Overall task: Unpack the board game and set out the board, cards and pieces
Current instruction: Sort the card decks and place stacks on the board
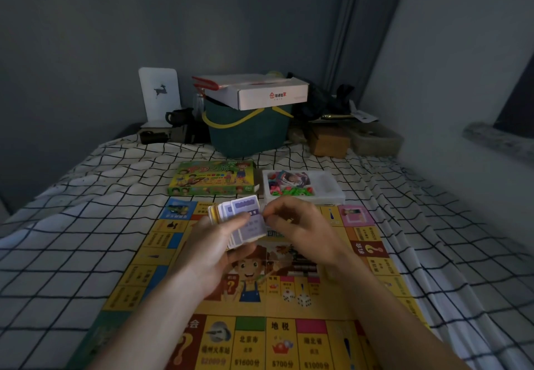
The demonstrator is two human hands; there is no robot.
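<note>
A thick stack of small white-edged cards with pale purple faces (245,222) is held above the far half of a large yellow paper game board (260,320), which lies flat on a bed covered in a white sheet with a black grid pattern (72,239). The cards are slightly fanned, so yellow and white edges show at the stack's far left. The left hand (213,251) cradles the stack from beneath, fingers curled around its underside and thumb pressed across the top card. The right hand (300,225) meets the stack at its right edge, thumb and forefinger pinching the top card there. Just beyond the board's far edge sit a green and yellow cardboard game box (212,179) and, to its right, a white plastic tray of colourful small pieces (303,186).
</note>
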